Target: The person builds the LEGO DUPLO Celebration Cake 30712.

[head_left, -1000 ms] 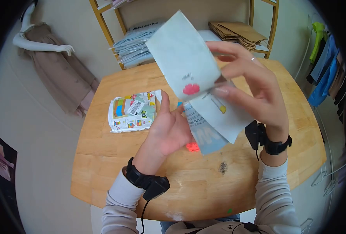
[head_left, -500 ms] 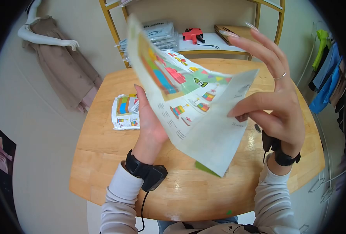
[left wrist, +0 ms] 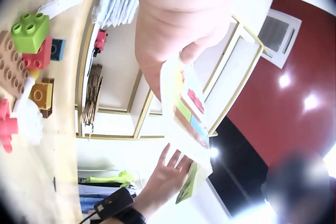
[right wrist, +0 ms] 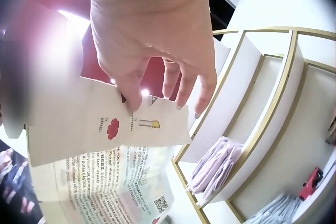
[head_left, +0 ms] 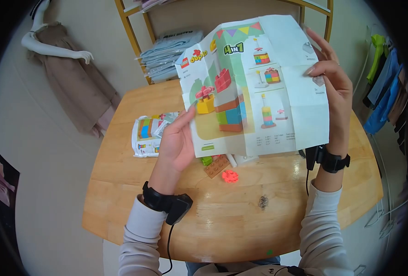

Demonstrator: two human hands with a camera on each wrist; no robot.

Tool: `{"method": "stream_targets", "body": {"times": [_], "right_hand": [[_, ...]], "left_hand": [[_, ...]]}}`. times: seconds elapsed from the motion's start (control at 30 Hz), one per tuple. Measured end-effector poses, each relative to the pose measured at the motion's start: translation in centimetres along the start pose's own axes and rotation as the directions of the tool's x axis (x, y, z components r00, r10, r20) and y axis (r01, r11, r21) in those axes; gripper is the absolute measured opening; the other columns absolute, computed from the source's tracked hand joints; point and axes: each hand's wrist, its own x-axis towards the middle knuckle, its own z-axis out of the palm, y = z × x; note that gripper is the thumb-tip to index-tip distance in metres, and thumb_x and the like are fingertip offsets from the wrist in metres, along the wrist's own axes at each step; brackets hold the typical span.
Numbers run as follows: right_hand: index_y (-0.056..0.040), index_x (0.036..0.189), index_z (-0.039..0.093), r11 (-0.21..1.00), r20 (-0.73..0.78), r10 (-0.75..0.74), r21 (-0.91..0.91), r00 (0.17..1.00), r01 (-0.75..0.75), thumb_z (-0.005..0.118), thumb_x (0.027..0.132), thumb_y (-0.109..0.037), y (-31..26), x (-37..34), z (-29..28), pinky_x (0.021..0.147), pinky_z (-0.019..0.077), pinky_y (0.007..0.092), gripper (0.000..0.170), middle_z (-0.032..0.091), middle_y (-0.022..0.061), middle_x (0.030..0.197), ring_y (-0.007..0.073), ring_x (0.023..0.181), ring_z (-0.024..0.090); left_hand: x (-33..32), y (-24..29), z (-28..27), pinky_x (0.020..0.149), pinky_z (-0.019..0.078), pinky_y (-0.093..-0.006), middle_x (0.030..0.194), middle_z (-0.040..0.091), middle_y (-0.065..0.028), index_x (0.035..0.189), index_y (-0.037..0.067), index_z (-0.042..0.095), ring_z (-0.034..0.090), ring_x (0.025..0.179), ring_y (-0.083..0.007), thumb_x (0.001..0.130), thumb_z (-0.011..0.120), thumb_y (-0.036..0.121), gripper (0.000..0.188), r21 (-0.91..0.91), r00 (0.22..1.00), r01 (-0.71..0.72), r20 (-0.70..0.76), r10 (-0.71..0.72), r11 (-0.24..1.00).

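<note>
An unfolded, creased instruction sheet (head_left: 263, 110) with printed brick models is held up over the table, its cover side facing the head camera. My left hand (head_left: 176, 145) pinches its left edge, thumb on the printed face. At the right edge, my right hand (head_left: 336, 94) grips the paper between thumb and fingers; the right wrist view shows the text-covered back (right wrist: 115, 182). Below the sheet lie a brown studded plate (head_left: 217, 166), a coral flower piece (head_left: 230, 176) and a green brick (left wrist: 31, 32) beside a red brick (left wrist: 42, 53). The sheet partly hides these pieces in the head view.
A white printed bag (head_left: 142, 138) lies on the left of the wooden table (head_left: 204, 221), behind my left hand. Beyond the table's far edge stands a shelf with folded bagged clothes (head_left: 167, 55). A dressed mannequin (head_left: 66, 78) is at the left, hanging clothes (head_left: 383, 92) at the right.
The folded sheet has been opened out and raised, and its cover now faces the head camera. My left hand has gone from an open palm to pinching the left edge.
</note>
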Motion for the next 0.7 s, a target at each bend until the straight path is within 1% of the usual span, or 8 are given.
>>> {"method": "stream_targets", "body": {"times": [0.07, 0.17, 0.3, 0.33, 0.4, 0.5, 0.57, 0.7], "right_hand": [[-0.0021, 0.086, 0.067, 0.99, 0.007, 0.032, 0.138, 0.999, -0.033, 0.049, 0.08, 0.004, 0.9, -0.2, 0.2, 0.102, 0.037, 0.039, 0.02, 0.047, 0.0194, 0.137, 0.0305, 0.128, 0.045], [-0.0023, 0.086, 0.068, 0.975, 0.023, 0.068, 0.211, 0.997, -0.071, 0.049, 0.08, 0.004, 1.7, -0.5, 1.2, 0.102, 0.0371, 0.0378, 0.021, 0.048, 0.0201, 0.136, 0.0303, 0.127, 0.046], [-0.0024, 0.086, 0.069, 0.949, 0.089, 0.129, 0.276, 0.988, -0.149, 0.049, 0.079, 0.006, 1.5, -0.9, 2.9, 0.102, 0.0369, 0.0365, 0.022, 0.048, 0.0198, 0.135, 0.0286, 0.127, 0.045], [-0.0025, 0.085, 0.069, 0.976, 0.115, 0.116, 0.172, 0.987, -0.135, 0.049, 0.078, 0.007, 1.8, -0.9, 2.7, 0.102, 0.0371, 0.0362, 0.023, 0.048, 0.0174, 0.135, 0.0263, 0.124, 0.046], [-0.0026, 0.084, 0.07, 0.978, 0.143, 0.126, 0.148, 0.982, -0.147, 0.05, 0.077, 0.007, 1.8, -1.1, 3.0, 0.101, 0.0374, 0.0363, 0.023, 0.049, 0.016, 0.135, 0.0253, 0.122, 0.047], [-0.0027, 0.081, 0.07, 0.978, 0.173, 0.149, 0.122, 0.974, -0.172, 0.049, 0.075, 0.008, 1.7, -1.2, 3.2, 0.1, 0.0382, 0.0367, 0.024, 0.05, 0.0133, 0.134, 0.024, 0.117, 0.048], [-0.0029, 0.08, 0.071, 0.976, 0.17, 0.171, 0.105, 0.971, -0.19, 0.049, 0.075, 0.008, 1.9, -1.3, 3.2, 0.098, 0.0394, 0.0366, 0.025, 0.05, 0.0135, 0.133, 0.0239, 0.117, 0.049], [-0.0029, 0.081, 0.071, 0.965, 0.17, 0.228, 0.09, 0.959, -0.246, 0.049, 0.074, 0.01, 2.0, -1.7, 3.6, 0.095, 0.0416, 0.034, 0.026, 0.049, 0.0134, 0.133, 0.0234, 0.115, 0.051]], "left_hand": [[-0.1, 0.0, 0.1, 0.105, 0.0387, -0.0429, 0.139, 0.044, -0.0128, 0.139, 0.002, 0.032, 0.044, 0.128, -0.0248, 0.1, 0.039, 0.019, 0.043, 0.182, 0.999, -0.003, -0.044, 0.011, 0.983], [-0.3, -0.4, 1.1, 0.105, 0.0399, -0.0403, 0.139, 0.045, -0.011, 0.139, 0.004, 0.033, 0.046, 0.126, -0.0231, 0.101, 0.039, 0.021, 0.042, 0.248, 0.999, 0.017, -0.04, -0.007, 0.969], [-0.4, -1.0, 1.1, 0.104, 0.0406, -0.0422, 0.139, 0.044, -0.0128, 0.14, 0.003, 0.03, 0.046, 0.127, -0.0244, 0.101, 0.038, 0.027, 0.047, 0.123, 0.997, 0.074, -0.025, -0.072, 0.99], [-0.6, -0.8, 1.5, 0.104, 0.0407, -0.0408, 0.139, 0.045, -0.0108, 0.141, 0.004, 0.031, 0.046, 0.127, -0.0223, 0.101, 0.04, 0.029, 0.047, 0.087, 0.995, 0.095, -0.007, -0.095, 0.992], [-0.6, -0.7, 1.8, 0.103, 0.0408, -0.0394, 0.138, 0.046, -0.0087, 0.141, 0.006, 0.032, 0.046, 0.126, -0.0201, 0.1, 0.042, 0.03, 0.048, 0.054, 0.993, 0.113, 0.013, -0.114, 0.992], [-0.5, -0.7, 2.0, 0.101, 0.0431, -0.0411, 0.138, 0.046, -0.0119, 0.141, 0.006, 0.032, 0.047, 0.126, -0.0226, 0.101, 0.039, 0.035, 0.05, -0.004, 0.989, 0.139, 0.055, -0.138, 0.99], [-0.7, -0.8, 1.9, 0.098, 0.0447, -0.041, 0.135, 0.048, -0.0111, 0.139, 0.006, 0.035, 0.049, 0.123, -0.0215, 0.101, 0.041, 0.033, 0.047, 0.264, 0.998, 0.054, -0.056, -0.04, 0.963], [-1.1, -0.2, 2.1, 0.096, 0.0462, -0.0385, 0.132, 0.051, -0.0101, 0.136, 0.004, 0.038, 0.052, 0.119, -0.0196, 0.1, 0.043, 0.029, 0.044, 0.308, 0.999, 0.011, 0.047, -0.027, 0.951]]}}
